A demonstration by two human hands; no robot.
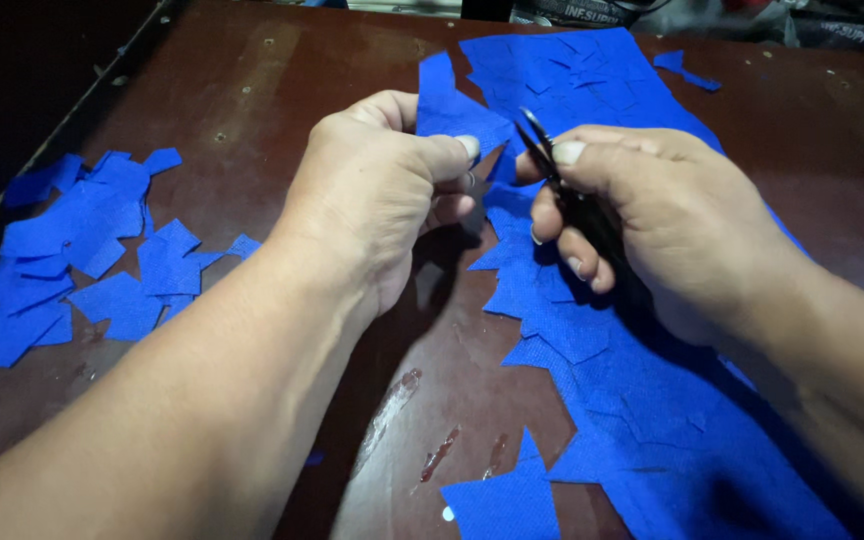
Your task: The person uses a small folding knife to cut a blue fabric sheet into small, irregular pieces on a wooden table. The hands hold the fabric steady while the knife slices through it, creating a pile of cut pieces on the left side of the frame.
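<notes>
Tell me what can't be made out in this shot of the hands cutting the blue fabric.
Head view, all items:
- Scissors: only the dark blades show; the handles are buried in the right hand.
- Blue fabric sheet: the lower right part runs off the frame and lies under the right forearm.
- Left hand: its fingertips curl behind the fabric piece it pinches.
- Top left of the table: too dark to read.
- Pile of cut pieces: left edge cropped.

Bare table (272, 90) lies open between the pile of cut blue pieces (82, 255) at the left and the blue fabric sheet (632, 400) at the right. The near middle strip is also open, except one loose blue scrap (502, 500).
</notes>
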